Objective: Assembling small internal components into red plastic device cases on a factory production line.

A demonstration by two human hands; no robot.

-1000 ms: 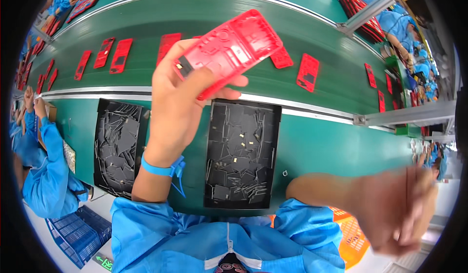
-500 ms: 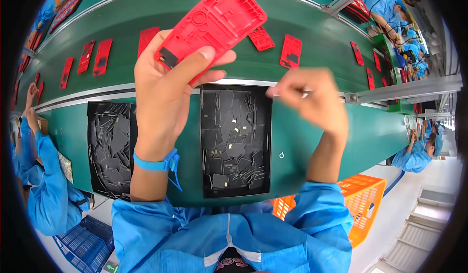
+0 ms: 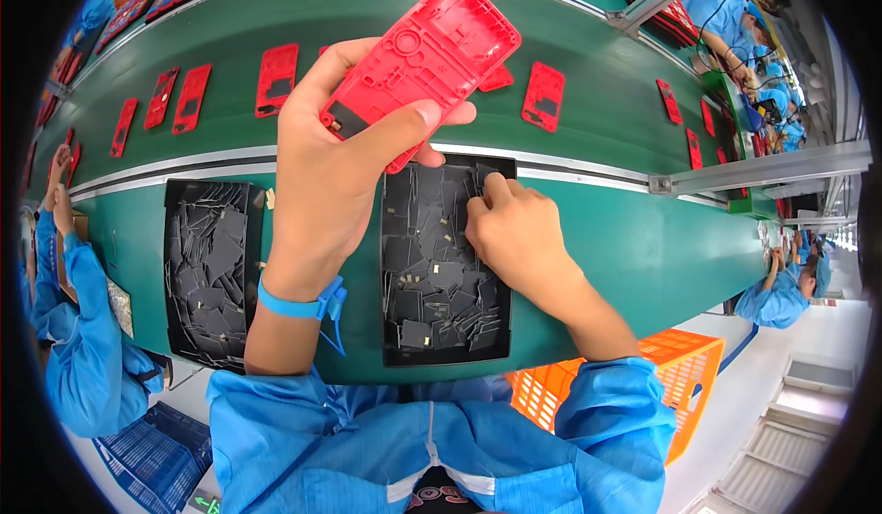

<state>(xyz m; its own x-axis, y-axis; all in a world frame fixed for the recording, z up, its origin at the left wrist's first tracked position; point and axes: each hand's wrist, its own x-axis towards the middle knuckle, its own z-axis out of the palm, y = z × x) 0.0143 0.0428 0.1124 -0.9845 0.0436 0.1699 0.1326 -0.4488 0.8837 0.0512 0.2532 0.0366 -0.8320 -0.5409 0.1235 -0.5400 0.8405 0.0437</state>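
Observation:
My left hand [image 3: 326, 160] holds up a red plastic housing [image 3: 436, 50], its ribbed inner side in view and the thumb across its lower end. A small black patch [image 3: 347, 124] shows near that end. Below and to the right, my right hand [image 3: 519, 234] reaches into the upper right of a black tray [image 3: 447, 360]. Its fingers are curled and pressed together among thin dark grey pieces [image 3: 447, 275]; whatever lies between the fingertips is hidden. A few small pale bits [image 3: 435, 267] lie on the pieces. A blue band [image 3: 287, 305] circles my left wrist.
A second black tray [image 3: 254, 238] with similar pieces stands at the left. Beyond a metal rail [image 3: 588, 172], several red housings [image 3: 544, 97] lie on the green belt. An orange crate [image 3: 684, 358] stands at lower right, a blue crate [image 3: 152, 454] at lower left. Co-workers [image 3: 87, 330] sit nearby.
My right hand has come left and down from beside the tray into its upper right. My left hand has shifted slightly right and down with the red housing. Housings on the belt have slid slightly left.

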